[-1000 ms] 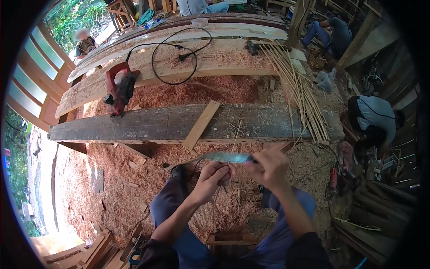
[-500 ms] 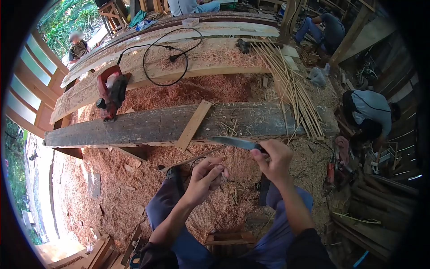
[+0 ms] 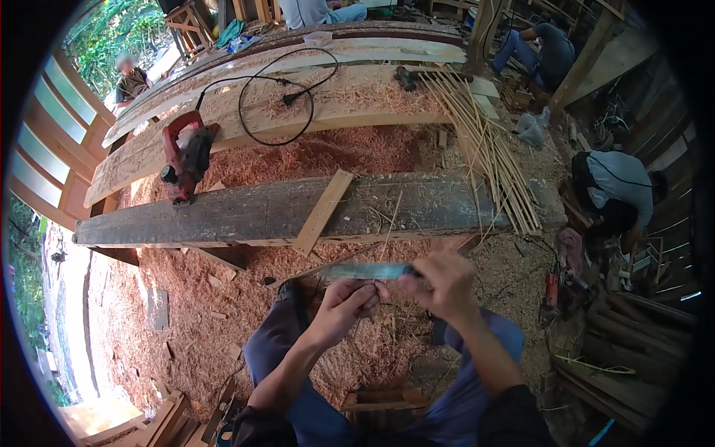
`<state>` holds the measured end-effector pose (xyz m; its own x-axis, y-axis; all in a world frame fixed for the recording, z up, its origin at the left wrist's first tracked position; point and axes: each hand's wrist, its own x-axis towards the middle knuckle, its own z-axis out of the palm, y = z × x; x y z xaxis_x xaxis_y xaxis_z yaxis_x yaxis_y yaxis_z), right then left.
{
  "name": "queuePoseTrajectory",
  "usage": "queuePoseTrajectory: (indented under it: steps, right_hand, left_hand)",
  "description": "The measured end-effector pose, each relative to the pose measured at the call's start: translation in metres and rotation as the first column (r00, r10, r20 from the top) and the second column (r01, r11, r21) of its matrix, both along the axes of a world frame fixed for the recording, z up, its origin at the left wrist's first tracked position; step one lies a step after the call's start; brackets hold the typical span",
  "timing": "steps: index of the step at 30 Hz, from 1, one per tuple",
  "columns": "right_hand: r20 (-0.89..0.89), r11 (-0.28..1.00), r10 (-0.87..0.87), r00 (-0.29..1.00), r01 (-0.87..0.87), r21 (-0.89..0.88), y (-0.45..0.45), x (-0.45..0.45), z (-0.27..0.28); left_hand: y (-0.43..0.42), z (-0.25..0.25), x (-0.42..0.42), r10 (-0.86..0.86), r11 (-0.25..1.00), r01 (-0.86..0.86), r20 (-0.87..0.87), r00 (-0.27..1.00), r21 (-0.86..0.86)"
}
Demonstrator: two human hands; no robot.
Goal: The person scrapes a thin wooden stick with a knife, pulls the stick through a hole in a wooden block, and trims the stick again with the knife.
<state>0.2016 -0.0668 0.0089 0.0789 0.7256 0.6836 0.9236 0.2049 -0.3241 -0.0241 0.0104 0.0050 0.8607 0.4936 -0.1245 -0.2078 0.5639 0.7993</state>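
Your right hand [image 3: 447,284]: closed on knife [image 3: 366,271], just below centre frame. Your left hand [image 3: 353,301]: pinching stick [image 3: 392,223], centre, behind knife. Step: apparently shaving. Next move: calls for steady stick.

The single view looks from the wearer's head, facing forward and steeply down, with the left hand [image 3: 348,302] and right hand [image 3: 448,281] close below it. Very wide and bowed, with dark rounded edges, it reaches from the wearer's trousers [image 3: 269,349] at the near side, over a dark beam [image 3: 246,212], to foliage [image 3: 112,37] at the far left.
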Motion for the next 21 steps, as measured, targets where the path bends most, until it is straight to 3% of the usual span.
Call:
queuePoseTrajectory:
  steps: [1, 3, 4, 6, 9, 10, 12, 15, 18, 21]
  right_hand:
    - [-0.052, 1.000, -0.016, 0.999, 0.017, 0.014, 0.002, 0.007, 0.000]
    - [-0.077, 0.998, -0.060, 0.995, 0.057, -0.039, 0.003, 0.017, -0.001]
    - [-0.057, 0.999, -0.035, 0.998, 0.035, -0.012, 0.004, 0.015, -0.003]
    - [-0.032, 0.999, 0.043, 0.999, -0.043, 0.026, 0.002, -0.002, -0.005]
    - [-0.015, 0.996, 0.065, 0.998, -0.066, -0.065, -0.003, -0.008, -0.008]
    - [-0.016, 0.997, 0.040, 0.999, -0.039, 0.060, 0.004, -0.004, 0.001]
    - [-0.004, 0.999, -0.012, 1.000, 0.013, 0.051, 0.005, 0.006, -0.001]
    - [0.016, 0.989, -0.129, 0.991, 0.128, 0.071, 0.004, 0.019, 0.002]
    - [0.057, 1.000, 0.030, 0.998, -0.030, 0.001, -0.002, -0.005, -0.003]
    - [0.010, 0.999, 0.034, 0.999, -0.034, -0.016, -0.002, 0.000, -0.005]
  left_hand:
    - [-0.003, 0.010, 0.003, 0.001, 1.000, -0.001, -0.001, 1.000, -0.007]
    - [-0.013, 0.032, 0.011, 0.227, 0.970, -0.231, -0.056, 0.972, -0.077]
    - [-0.010, 0.023, 0.009, 0.227, 0.970, -0.230, -0.051, 0.973, -0.075]
    - [0.000, 0.001, 0.001, 0.066, 0.997, -0.067, 0.026, 0.997, 0.026]
    - [0.000, -0.008, -0.001, 0.099, 0.993, -0.102, 0.052, 0.994, 0.059]
    - [-0.001, -0.007, -0.001, 0.099, 0.993, -0.102, 0.051, 0.994, 0.052]
    - [0.000, -0.001, 0.001, 0.189, 0.982, -0.190, 0.010, 0.982, 0.013]
    - [-0.003, 0.005, 0.001, 0.160, 0.986, -0.157, 0.044, 0.986, -0.052]
    - [-0.001, -0.007, -0.001, 0.086, 0.995, -0.084, 0.037, 0.996, -0.053]
    - [0.000, -0.003, -0.002, 0.159, 0.987, -0.159, 0.008, 0.987, -0.027]
